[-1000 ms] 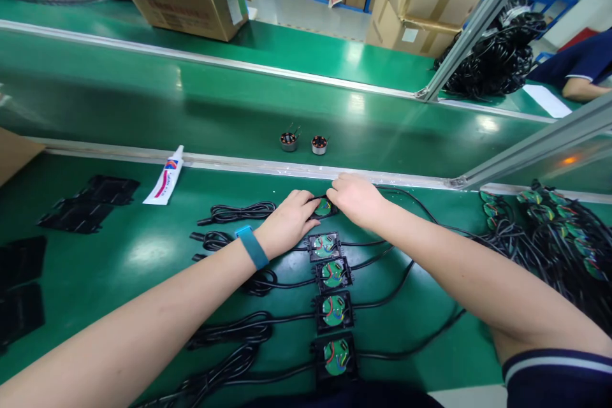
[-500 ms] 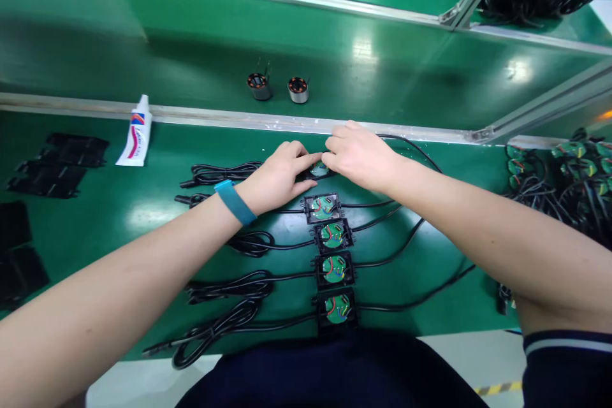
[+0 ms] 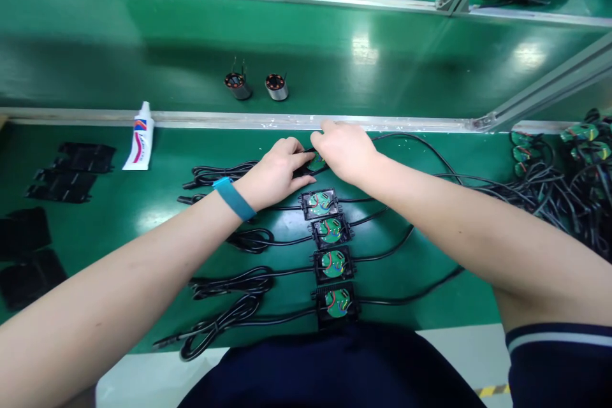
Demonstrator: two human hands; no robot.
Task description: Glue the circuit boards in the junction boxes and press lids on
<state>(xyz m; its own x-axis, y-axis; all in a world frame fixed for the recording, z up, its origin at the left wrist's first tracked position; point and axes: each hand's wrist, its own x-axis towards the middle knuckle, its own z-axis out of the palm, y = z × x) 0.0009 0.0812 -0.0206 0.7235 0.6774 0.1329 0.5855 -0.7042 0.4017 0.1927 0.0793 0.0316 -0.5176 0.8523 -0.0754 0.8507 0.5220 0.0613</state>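
The small black housing (image 3: 313, 164) with its green circuit board lay just above frame centre, at the top of a column of four like units (image 3: 329, 248), and was largely covered by both hands. The left hand (image 3: 277, 172) pressed on it from the left and the right hand (image 3: 342, 152) from the right, fingertips meeting over the part; whether either hand actually pinched it could not be told. The unit appeared light and rigid, its exposed board and thin coloured wires probably fragile, so the plastic rim seemed the safer place to grip (the trailing black cable (image 3: 411, 146) would likely drag and twist it). The glossy green bench mat (image 3: 421, 280) looked smooth, and such a part would probably slide on it.

Coiled cables (image 3: 224, 173) lay to the left of the column. A white tube (image 3: 139, 139) and black covers (image 3: 71, 169) lay at left. Two small wound coils (image 3: 255, 85) stood on the conveyor belt (image 3: 143, 44) beyond the metal rail (image 3: 215, 120). A tangle of wired boards (image 3: 564, 172) filled the right edge.
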